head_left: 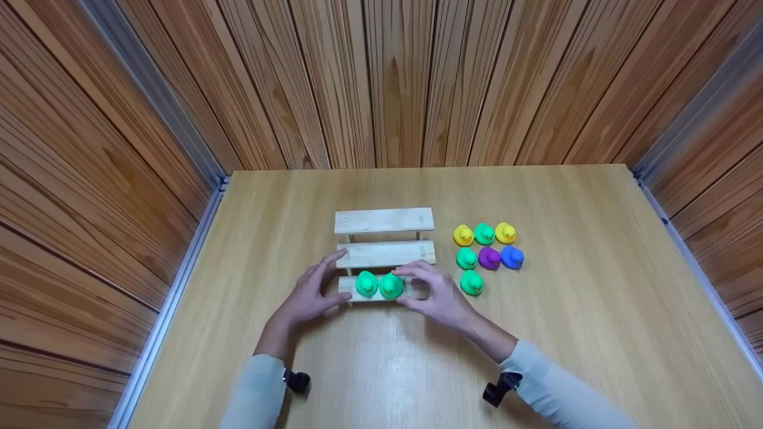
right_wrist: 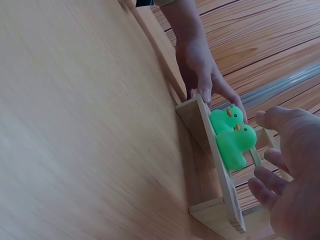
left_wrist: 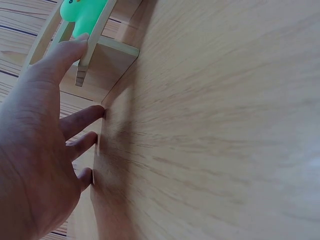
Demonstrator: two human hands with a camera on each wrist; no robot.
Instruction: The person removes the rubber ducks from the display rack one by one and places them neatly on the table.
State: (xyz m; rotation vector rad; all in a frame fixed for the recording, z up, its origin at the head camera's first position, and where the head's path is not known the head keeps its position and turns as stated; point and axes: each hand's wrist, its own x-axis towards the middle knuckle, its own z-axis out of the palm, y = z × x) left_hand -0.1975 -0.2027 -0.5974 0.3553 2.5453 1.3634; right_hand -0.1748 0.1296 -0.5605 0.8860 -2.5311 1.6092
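Note:
A three-tier wooden stand point(head_left: 386, 255) stands on the table. Two green rubber ducks sit side by side on its lowest, front tier: a left duck point(head_left: 366, 283) and a right duck point(head_left: 391, 286). My left hand point(head_left: 310, 293) is at the stand's left end; its thumb touches the front tier's end in the left wrist view, and the other fingers extend apart beside the stand. Around the right duck, my right hand point(head_left: 440, 296) has thumb and fingers spread. The right wrist view shows a gap between that hand point(right_wrist: 300, 170) and the duck point(right_wrist: 235, 147).
Right of the stand lies a group of rubber ducks: yellow ones point(head_left: 463, 235), green ones point(head_left: 466, 258), a purple duck point(head_left: 489, 258) and a blue duck point(head_left: 512, 257). Wood-panelled walls point(head_left: 393, 83) enclose the table point(head_left: 572, 310) at the back and sides.

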